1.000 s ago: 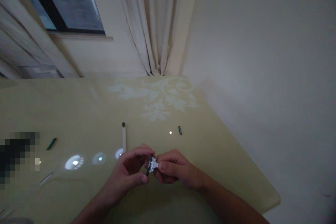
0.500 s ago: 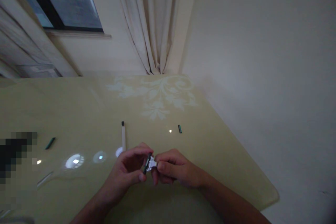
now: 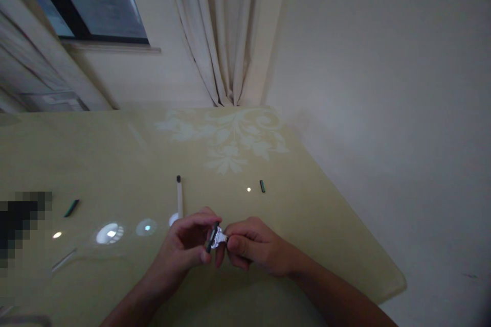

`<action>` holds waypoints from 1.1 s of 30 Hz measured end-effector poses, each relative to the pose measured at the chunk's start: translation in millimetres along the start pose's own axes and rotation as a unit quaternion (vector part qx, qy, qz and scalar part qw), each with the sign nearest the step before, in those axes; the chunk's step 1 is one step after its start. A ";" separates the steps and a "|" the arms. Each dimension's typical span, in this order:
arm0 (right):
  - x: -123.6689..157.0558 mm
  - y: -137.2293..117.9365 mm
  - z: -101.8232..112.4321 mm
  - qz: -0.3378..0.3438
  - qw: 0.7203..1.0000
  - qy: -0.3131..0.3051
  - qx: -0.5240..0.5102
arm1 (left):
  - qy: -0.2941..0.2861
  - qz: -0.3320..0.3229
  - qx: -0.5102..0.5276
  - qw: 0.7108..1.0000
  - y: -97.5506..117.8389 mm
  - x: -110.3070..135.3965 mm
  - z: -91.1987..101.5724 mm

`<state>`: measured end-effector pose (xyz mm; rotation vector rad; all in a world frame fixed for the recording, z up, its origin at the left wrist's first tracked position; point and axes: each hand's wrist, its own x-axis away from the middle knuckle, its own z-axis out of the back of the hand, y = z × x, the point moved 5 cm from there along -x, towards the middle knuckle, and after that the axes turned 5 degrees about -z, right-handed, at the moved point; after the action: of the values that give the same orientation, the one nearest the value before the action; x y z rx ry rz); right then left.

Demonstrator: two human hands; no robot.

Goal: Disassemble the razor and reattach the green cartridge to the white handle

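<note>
Just above the table's near part, my left hand (image 3: 184, 245) pinches a slim dark bar (image 3: 211, 237), which looks like a razor cartridge, by its two ends between thumb and fingertips. A shiny silver metal piece (image 3: 219, 238) meets the bar's right side. My right hand (image 3: 257, 245) grips that piece between thumb and curled fingers, which hide its right end. Whether the two parts are locked together I cannot tell. Behind my left hand lies a white stick with a black tip (image 3: 180, 196), its lower end covered by the hand.
On the glossy yellowish table (image 3: 326, 225) lie a small dark green-edged bar (image 3: 262, 186) at right and a similar bar (image 3: 71, 208) at left. A thin clear strip (image 3: 64, 260) lies at lower left. The wall (image 3: 383, 87) borders the table's right side.
Both hands and the parts they hold have shifted very slightly left in view, along with the whole scene. The grips look the same.
</note>
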<state>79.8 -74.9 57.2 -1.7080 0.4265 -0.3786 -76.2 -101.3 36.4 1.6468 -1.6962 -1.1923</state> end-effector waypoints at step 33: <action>1.0 1.2 5.4 0.010 0.994 0.039 0.104 | 0.012 -0.041 -0.159 0.986 17.7 -2.8 12.0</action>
<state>83.2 -70.9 55.1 -1.4886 0.4455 -0.4602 -95.2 -97.6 45.9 1.5368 -1.3519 -1.3944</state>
